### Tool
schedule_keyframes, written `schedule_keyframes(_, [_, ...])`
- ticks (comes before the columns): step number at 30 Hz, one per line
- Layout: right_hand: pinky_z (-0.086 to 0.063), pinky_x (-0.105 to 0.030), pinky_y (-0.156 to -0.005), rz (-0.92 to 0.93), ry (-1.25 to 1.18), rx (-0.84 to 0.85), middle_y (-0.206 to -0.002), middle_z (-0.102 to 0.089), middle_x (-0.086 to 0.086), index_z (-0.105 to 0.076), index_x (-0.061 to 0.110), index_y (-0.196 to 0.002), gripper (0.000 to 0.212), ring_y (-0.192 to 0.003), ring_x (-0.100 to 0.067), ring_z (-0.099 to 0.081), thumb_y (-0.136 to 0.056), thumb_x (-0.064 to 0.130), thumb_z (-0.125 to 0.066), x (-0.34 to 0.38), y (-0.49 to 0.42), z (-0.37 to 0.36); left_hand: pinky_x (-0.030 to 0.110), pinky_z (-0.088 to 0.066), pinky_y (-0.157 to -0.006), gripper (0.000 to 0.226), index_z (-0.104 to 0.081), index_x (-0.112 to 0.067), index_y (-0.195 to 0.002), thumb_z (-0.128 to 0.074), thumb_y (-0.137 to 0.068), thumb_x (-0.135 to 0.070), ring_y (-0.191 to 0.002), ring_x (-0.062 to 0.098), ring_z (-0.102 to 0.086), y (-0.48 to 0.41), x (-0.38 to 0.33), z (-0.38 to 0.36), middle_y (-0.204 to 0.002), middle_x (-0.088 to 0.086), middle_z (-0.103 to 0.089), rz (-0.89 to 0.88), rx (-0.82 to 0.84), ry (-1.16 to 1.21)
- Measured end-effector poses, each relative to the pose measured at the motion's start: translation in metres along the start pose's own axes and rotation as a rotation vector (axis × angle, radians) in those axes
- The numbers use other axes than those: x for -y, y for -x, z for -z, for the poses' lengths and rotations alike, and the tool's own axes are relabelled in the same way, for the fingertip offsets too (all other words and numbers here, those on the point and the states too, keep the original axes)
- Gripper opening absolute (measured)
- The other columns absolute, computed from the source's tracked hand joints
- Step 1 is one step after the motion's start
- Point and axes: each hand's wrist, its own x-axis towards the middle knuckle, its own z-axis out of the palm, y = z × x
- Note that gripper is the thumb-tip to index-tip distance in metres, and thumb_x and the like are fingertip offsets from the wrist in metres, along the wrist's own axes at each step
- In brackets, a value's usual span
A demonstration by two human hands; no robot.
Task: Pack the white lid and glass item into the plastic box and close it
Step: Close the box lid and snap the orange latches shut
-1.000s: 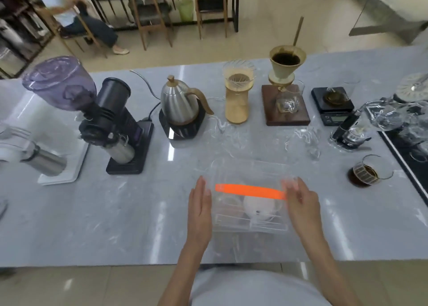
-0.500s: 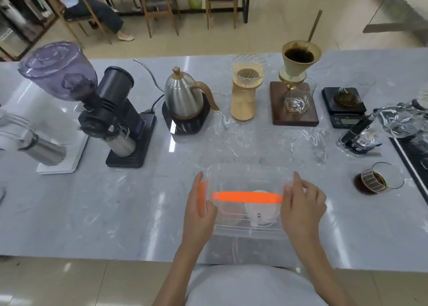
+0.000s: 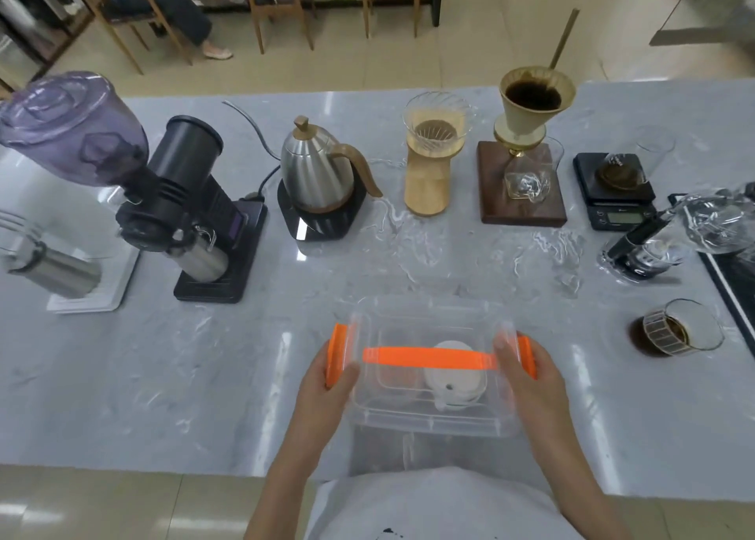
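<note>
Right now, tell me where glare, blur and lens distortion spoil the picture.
Head view: ceiling lights leave bright streaks on the grey marble countertop; the clear plastic box with orange latches mirrors light, veiling the round white lid inside; the wide lens bows the counter's far edge; both hands look sharp.

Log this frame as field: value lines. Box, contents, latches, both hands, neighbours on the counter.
box: clear plastic box on the grey counter, cover on, orange handle across the top
contents: white lid visible through the cover; glass item not clearly discernible
latches: left orange latch and right orange latch both flipped out, not snapped down
left hand: on the left latch
right hand: on the right latch
neighbours: kettle, grinder, glass of coffee
</note>
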Motion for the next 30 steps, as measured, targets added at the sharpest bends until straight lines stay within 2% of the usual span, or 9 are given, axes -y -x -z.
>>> schedule_keyframes(3, [-0.045, -0.028, -0.074, 0.013, -0.015, 0.015, -0.080, -0.063, 0.013, -0.065, 0.027, -0.096, 0.037, -0.076, -0.010, -0.059, -0.083, 0.062, -0.064, 0.001, 0.000, 0.001, 0.026, -0.049, -0.097, 0.059, -0.035, -0.064, -0.142, -0.048, -0.098, -0.025, -0.122, 0.012, -0.061, 0.017, -0.006, -0.023, -0.146, -0.011, -0.058, -0.123, -0.193, -0.228])
schedule_keyframes(6, [-0.044, -0.027, -0.073, 0.016, -0.001, 0.017, -0.073, -0.062, 0.018, -0.064, 0.032, -0.088, 0.032, -0.070, -0.003, -0.058, -0.082, 0.063, -0.064, 0.004, 0.000, 0.002, 0.042, -0.052, -0.095, 0.062, -0.031, -0.053, -0.152, -0.042, -0.098, -0.024, -0.125, 0.036, -0.058, 0.028, -0.001, -0.038, -0.146, 0.009, -0.058, -0.204, -0.275, -0.271])
schedule_keyframes(8, [-0.044, -0.027, -0.073, 0.019, -0.013, 0.014, -0.070, -0.062, 0.022, -0.063, 0.032, -0.083, 0.031, -0.065, 0.004, -0.057, -0.082, 0.064, -0.064, 0.005, 0.000, 0.001, 0.047, -0.055, -0.091, 0.061, -0.031, -0.049, -0.154, -0.042, -0.100, -0.021, -0.119, 0.038, -0.062, 0.024, 0.000, -0.037, -0.151, -0.003, -0.054, -0.260, -0.299, -0.340])
schedule_keyframes(12, [-0.039, -0.033, -0.101, -0.031, -0.051, 0.039, -0.113, -0.050, 0.020, -0.058, 0.036, -0.121, 0.050, -0.107, -0.005, -0.050, -0.081, 0.065, -0.064, 0.001, -0.001, 0.000, 0.042, -0.055, -0.095, 0.056, -0.029, -0.053, -0.152, -0.038, -0.102, -0.031, -0.130, 0.016, -0.059, 0.023, 0.002, -0.040, -0.155, -0.028, -0.041, -0.257, -0.321, -0.358])
schedule_keyframes(16, [-0.044, -0.027, -0.090, 0.000, -0.016, -0.061, -0.094, -0.063, 0.021, -0.065, 0.035, -0.091, 0.036, -0.094, -0.013, -0.058, -0.079, 0.069, -0.063, 0.007, 0.006, -0.004, 0.035, -0.046, -0.106, 0.053, -0.032, -0.059, -0.148, -0.042, -0.101, -0.036, -0.131, -0.007, -0.046, 0.020, 0.010, -0.042, -0.150, -0.034, -0.043, -0.186, -0.347, -0.247])
schedule_keyframes(19, [-0.041, -0.026, -0.096, 0.107, 0.247, -0.235, -0.130, -0.069, 0.007, -0.058, 0.028, -0.141, 0.058, -0.121, -0.018, -0.062, -0.091, 0.058, -0.054, 0.011, 0.011, -0.008, 0.031, -0.042, -0.106, 0.051, -0.030, -0.068, -0.142, -0.039, -0.098, -0.044, -0.133, -0.004, -0.046, 0.018, 0.008, -0.041, -0.150, -0.033, -0.043, -0.173, -0.320, -0.213])
schedule_keyframes(25, [-0.053, -0.043, -0.077, 0.272, 0.554, -0.347, -0.088, -0.078, -0.011, -0.061, 0.032, -0.137, 0.049, -0.088, -0.038, -0.070, -0.095, 0.050, -0.043, 0.013, 0.011, -0.011, 0.043, -0.044, -0.110, 0.048, -0.033, -0.048, -0.151, -0.040, -0.104, -0.037, -0.138, 0.005, -0.046, 0.015, 0.012, -0.044, -0.153, -0.024, -0.044, -0.184, -0.312, -0.216])
schedule_keyframes(27, [-0.052, -0.038, -0.080, 0.268, 0.480, -0.287, -0.102, -0.078, -0.005, -0.059, 0.034, -0.139, 0.045, -0.096, -0.029, -0.070, -0.097, 0.047, -0.048, 0.010, 0.008, -0.005, 0.042, -0.039, -0.114, 0.049, -0.034, -0.045, -0.152, -0.041, -0.104, -0.038, -0.141, 0.001, -0.041, 0.016, 0.012, -0.043, -0.155, -0.025, -0.042, -0.176, -0.286, -0.142])
schedule_keyframes(30, [-0.044, -0.011, -0.086, 0.200, 0.189, 0.051, -0.132, -0.060, 0.030, -0.037, 0.060, -0.142, 0.058, -0.118, 0.010, -0.056, -0.088, 0.063, -0.055, 0.008, 0.009, 0.016, 0.034, -0.029, -0.117, 0.059, -0.026, -0.050, -0.154, -0.044, -0.098, -0.054, -0.147, -0.006, -0.026, 0.023, 0.015, -0.034, -0.162, -0.029, -0.025, -0.220, -0.195, -0.053])
